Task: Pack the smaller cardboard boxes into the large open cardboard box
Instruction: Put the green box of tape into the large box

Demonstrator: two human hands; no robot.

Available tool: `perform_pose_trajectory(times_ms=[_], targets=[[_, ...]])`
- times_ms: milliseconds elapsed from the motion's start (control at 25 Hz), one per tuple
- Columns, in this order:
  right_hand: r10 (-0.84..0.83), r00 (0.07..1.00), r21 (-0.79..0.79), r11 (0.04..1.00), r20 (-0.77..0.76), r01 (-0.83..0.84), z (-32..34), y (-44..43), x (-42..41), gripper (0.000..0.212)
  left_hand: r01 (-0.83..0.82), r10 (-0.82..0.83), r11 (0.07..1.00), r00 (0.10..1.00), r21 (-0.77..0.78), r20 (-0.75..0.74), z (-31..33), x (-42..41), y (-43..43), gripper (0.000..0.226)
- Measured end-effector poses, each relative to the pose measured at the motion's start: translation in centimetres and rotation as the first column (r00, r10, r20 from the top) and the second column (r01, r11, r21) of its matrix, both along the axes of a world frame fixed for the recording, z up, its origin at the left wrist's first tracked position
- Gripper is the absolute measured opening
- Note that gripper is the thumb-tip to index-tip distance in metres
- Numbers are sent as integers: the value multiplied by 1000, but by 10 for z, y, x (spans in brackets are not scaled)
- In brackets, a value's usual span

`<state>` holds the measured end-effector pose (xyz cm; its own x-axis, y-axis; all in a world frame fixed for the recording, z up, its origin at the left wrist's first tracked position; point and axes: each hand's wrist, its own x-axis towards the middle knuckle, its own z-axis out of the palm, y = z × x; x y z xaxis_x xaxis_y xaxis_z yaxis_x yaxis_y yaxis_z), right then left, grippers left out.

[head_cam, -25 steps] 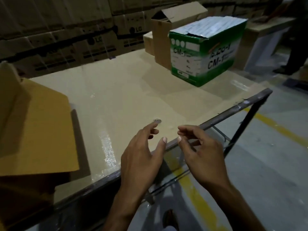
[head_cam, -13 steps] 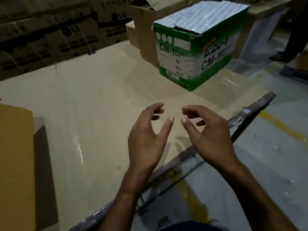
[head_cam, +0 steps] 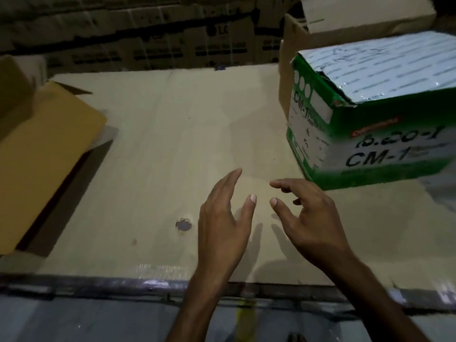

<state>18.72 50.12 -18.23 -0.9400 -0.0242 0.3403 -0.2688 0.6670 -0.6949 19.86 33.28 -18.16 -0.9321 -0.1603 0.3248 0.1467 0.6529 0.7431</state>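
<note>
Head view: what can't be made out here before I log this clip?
Green and white box: right end cut off by the frame edge; small print blurred.
Brown box behind it: inside hidden by its flap and the box in front.
Yellow-brown flap at left: its box cut off by the left edge, contents unseen.
Stacked cartons at the back: too dark and blurred to read.

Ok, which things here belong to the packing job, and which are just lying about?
Job: green CM-1 box; open box at left; brown box behind the green one (probably); left hand, right hand, both empty.
Lying about: stacked cartons at the back; table with a hole in its cover.
</note>
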Motion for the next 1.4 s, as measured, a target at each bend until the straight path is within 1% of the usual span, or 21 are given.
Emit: perform_pose_trajectory(times_ms=[120,160,240,320,440,560,680,760,800,880,960,1000,1040,1080,1120,1160,1200,1240,1280,1320,1400], targets=[[171,985,5,985,-7,-171,3,37,-5,28,-82,73,982,996,-173,-57,-2,17,41,58],[211,977,10,977,-30,-211,6,50,-6,28,-103,90,974,993,-200,-71,0,21,54,58],[221,972,-11,975,-73,-223,13,73,-5,27,-117,106,978,992,-171,-72,10,28,77,57],[198,970,6,980,-144,-199,21,95,-3,27,-108,98,986,992,-131,-78,18,35,97,54],[145,944,126,986,-298,-111,39,127,-4,28,-66,50,991,989,-119,-136,31,34,124,51],[97,901,176,984,-422,-24,69,170,-28,28,12,-15,1000,990,-22,-137,48,28,164,48],[25,896,219,972,-443,81,81,212,-71,38,66,-60,995,995,72,-78,65,7,200,47],[-15,917,287,948,-399,140,86,234,-108,49,55,-48,993,997,104,-65,77,-28,221,47],[-21,939,356,922,-344,151,86,243,-126,54,28,-22,993,998,110,-57,82,-49,230,47],[10,973,511,852,-230,112,80,257,-151,59,-28,27,995,1000,92,12,87,-95,246,48],[102,970,589,806,-220,49,69,274,-165,60,-98,96,995,990,21,104,86,-136,258,48],[155,960,571,821,-235,7,69,282,-168,59,-146,144,989,982,8,120,84,-151,262,46],[180,951,508,861,-251,-29,73,291,-169,55,-196,193,980,975,20,108,82,-159,266,43],[166,947,436,899,-274,-31,79,302,-172,50,-249,246,968,967,39,71,80,-164,269,39],[102,947,384,923,-306,25,84,314,-174,44,-301,300,953,953,31,33,78,-165,271,35],[-17,937,338,930,-348,142,88,330,-180,37,-345,345,938,938,-5,4,76,-164,276,32],[-149,914,296,916,-378,271,91,349,-187,33,-378,378,925,926,-42,-12,74,-158,280,29],[-261,892,262,892,-368,369,96,369,-196,36,-397,397,916,918,-59,-20,73,-153,282,27],[-335,895,244,879,-295,410,100,391,-206,44,-410,409,910,912,-55,-23,72,-150,284,25],[-367,914,224,889,-172,399,106,410,-214,53,-418,417,907,908,-37,-33,72,-148,283,23],[-323,941,149,940,103,306,116,433,-225,68,-397,397,918,918,15,-19,72,-146,280,19]])
